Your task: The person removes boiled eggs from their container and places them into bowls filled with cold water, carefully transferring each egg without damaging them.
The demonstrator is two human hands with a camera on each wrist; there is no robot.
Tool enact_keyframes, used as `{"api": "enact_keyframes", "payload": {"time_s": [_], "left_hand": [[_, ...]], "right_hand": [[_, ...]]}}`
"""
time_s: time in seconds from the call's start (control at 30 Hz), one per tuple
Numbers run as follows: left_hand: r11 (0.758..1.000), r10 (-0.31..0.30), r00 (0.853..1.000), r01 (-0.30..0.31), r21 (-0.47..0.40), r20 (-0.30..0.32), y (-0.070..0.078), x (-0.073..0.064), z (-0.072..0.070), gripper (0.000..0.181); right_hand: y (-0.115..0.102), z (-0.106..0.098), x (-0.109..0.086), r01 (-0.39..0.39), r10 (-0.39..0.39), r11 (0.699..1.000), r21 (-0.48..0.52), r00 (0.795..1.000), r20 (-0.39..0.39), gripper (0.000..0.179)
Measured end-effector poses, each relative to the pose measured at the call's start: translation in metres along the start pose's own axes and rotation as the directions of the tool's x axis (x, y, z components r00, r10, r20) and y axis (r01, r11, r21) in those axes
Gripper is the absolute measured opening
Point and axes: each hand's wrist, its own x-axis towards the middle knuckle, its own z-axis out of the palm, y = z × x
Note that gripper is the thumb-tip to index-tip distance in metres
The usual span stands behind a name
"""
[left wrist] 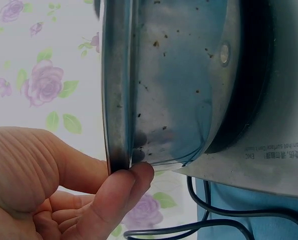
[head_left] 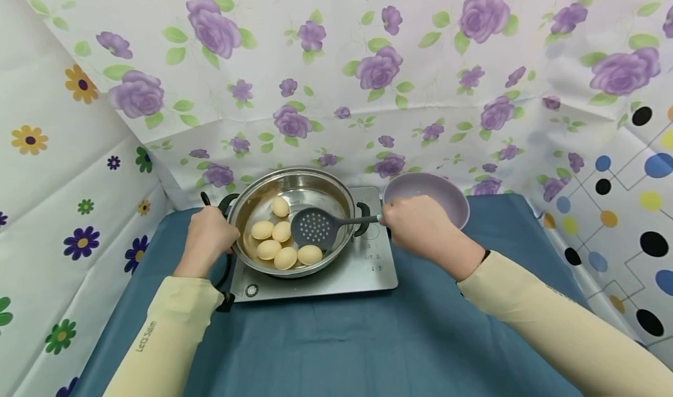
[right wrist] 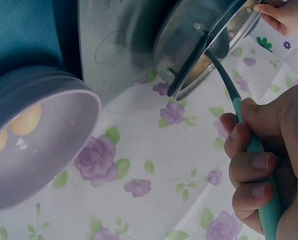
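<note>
The wide, round stainless-steel pan (head_left: pixel 315 195) is sitting on the flat silver cooktop (head_left: pixel 378 268), its rear rim coming near the white, purple-flowered backdrop (head_left: pixel 336 82). To the right, a strip of cooktop is showing past the pan; in front, the blue cloth (head_left: pixel 326 338) is stretching out toward the person. Inside the pan, the pale tan, oval eggs (head_left: pixel 269 249) are crowding the left and front, while shiny metal is showing along the rear.

The left hand (head_left: pixel 207 236) is pinching the pan's left rim, thumb against fingertips. The right hand (head_left: pixel 420 225) is wrapping its curled fingers around the teal handle of the dark grey, perforated skimmer (head_left: pixel 315 229), whose head is hanging within the rim beside the eggs; whether it is touching them is hard to tell.

The skimmer's shaft is crossing above the black right-hand pan handle (head_left: pixel 363 219). Just beyond the right hand, the round lilac bowl (head_left: pixel 447 195) is standing near the cooktop's right edge, holding pale rounded eggs. A thin black cord (left wrist: pixel 259 213) is looping beside the cooktop, below the left hand.
</note>
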Motion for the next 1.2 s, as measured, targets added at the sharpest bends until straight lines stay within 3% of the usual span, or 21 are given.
{"api": "enact_keyframes", "payload": {"time_s": [0.57,0.97,1.2], "left_hand": [[1.000,0.009,1.000,-0.009,0.008,-0.002,-0.0001,-0.0007,0.0002,0.020],[1.000,0.014,1.000,-0.014,0.006,-0.023,0.0004,0.0012,0.0020,0.019],[1.000,-0.002,1.000,0.002,0.001,-0.017,-0.0001,0.0004,0.0015,0.019]], "right_hand": [[0.0018,0.0006,0.0003,0.039,-0.047,0.996,0.079,0.994,0.102,0.022],[0.0070,-0.0002,0.0033,-0.060,0.008,0.979,0.195,0.967,0.256,0.024],[0.0086,0.0015,0.0035,-0.099,0.018,0.961,0.258,0.954,0.298,0.024]]}}
